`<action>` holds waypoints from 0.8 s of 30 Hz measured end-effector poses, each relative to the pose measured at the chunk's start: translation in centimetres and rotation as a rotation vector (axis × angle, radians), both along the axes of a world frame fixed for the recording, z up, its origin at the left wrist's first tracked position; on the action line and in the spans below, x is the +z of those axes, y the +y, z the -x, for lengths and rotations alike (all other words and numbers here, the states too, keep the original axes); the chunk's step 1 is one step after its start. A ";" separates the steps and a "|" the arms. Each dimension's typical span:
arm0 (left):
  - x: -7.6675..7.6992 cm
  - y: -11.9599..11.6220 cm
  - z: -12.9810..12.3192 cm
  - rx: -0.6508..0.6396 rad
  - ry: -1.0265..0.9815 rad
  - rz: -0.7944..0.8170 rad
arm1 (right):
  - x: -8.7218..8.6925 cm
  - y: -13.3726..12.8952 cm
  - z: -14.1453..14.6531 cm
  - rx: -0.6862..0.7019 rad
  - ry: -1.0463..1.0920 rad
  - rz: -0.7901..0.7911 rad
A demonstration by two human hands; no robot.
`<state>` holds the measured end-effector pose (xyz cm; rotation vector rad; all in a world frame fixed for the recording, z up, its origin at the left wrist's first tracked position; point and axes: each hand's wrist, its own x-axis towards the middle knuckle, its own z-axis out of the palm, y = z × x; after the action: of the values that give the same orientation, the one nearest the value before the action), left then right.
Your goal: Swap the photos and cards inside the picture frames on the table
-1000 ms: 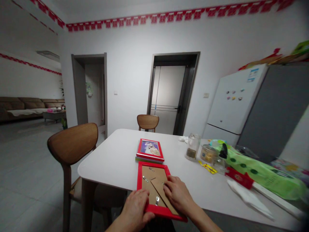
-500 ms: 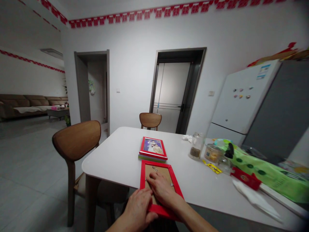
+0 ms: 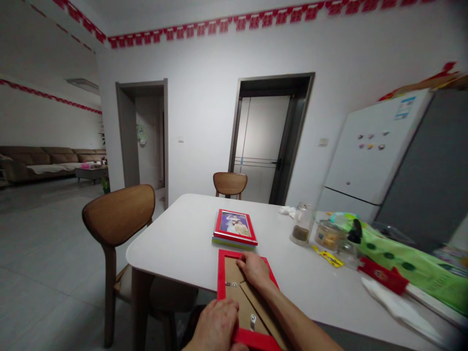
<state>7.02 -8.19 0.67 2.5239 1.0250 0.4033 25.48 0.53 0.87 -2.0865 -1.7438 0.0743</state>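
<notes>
A red picture frame [image 3: 221,273] lies face down at the table's near edge, its brown backing board [image 3: 231,268] upward. Small metal fittings [image 3: 253,320] show on the board, and a long brown flap [image 3: 261,312] slants across it. My left hand [image 3: 217,321] is closed around the frame's lower left side. With fingers curled together, my right hand [image 3: 254,268] presses at the board's upper end; whatever its fingertips pinch is hidden. Just beyond lies a stack of frames, the top red one holding a photo [image 3: 234,224].
On the white table [image 3: 164,239], a glass jar [image 3: 302,229], a lidded container [image 3: 329,236], a yellow packet [image 3: 331,257], a green package [image 3: 413,268] and white tissue [image 3: 398,304] stand to the right. Wooden chairs are at the left [image 3: 124,214] and far side [image 3: 230,183].
My right hand has moved from the middle of the backing board to its upper right end. The frame has shifted slightly, and the long brown flap now shows. My left hand keeps its hold.
</notes>
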 end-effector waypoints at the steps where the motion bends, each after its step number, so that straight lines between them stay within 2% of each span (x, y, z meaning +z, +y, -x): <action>1: 0.1 -0.1 -0.1 0.002 0.006 0.006 | -0.1 0.3 0.0 -0.033 0.005 0.004; 6: 0.7 -0.1 -0.1 0.023 0.027 0.002 | -0.6 0.9 0.0 -0.119 0.045 -0.017; 12: 1.7 -0.3 -0.6 -0.059 0.069 -0.010 | 0.3 0.1 -1.3 -0.037 0.193 -0.114; 14: 1.6 -0.4 -1.8 -0.100 0.080 -0.026 | 1.0 -0.8 -2.5 -0.002 0.258 -0.152; 17: 0.8 -0.6 -3.9 -0.170 0.080 -0.043 | 1.7 -2.9 -4.9 0.001 0.357 -0.202; 20: -0.1 -0.6 -5.0 -0.201 0.089 -0.021 | 1.1 -5.6 -7.0 -0.055 0.470 -0.210; 22: 0.3 -0.6 -4.9 -0.188 0.060 -0.002 | 0.2 -7.4 -7.7 -0.096 0.545 -0.192; 24: 1.7 -0.7 -4.5 -0.154 -0.012 -0.011 | -0.8 -8.7 -7.7 -0.113 0.633 -0.179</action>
<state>11.52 -8.92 2.39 2.5852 0.8185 0.3798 33.19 -8.18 0.05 -1.7645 -1.2018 0.4711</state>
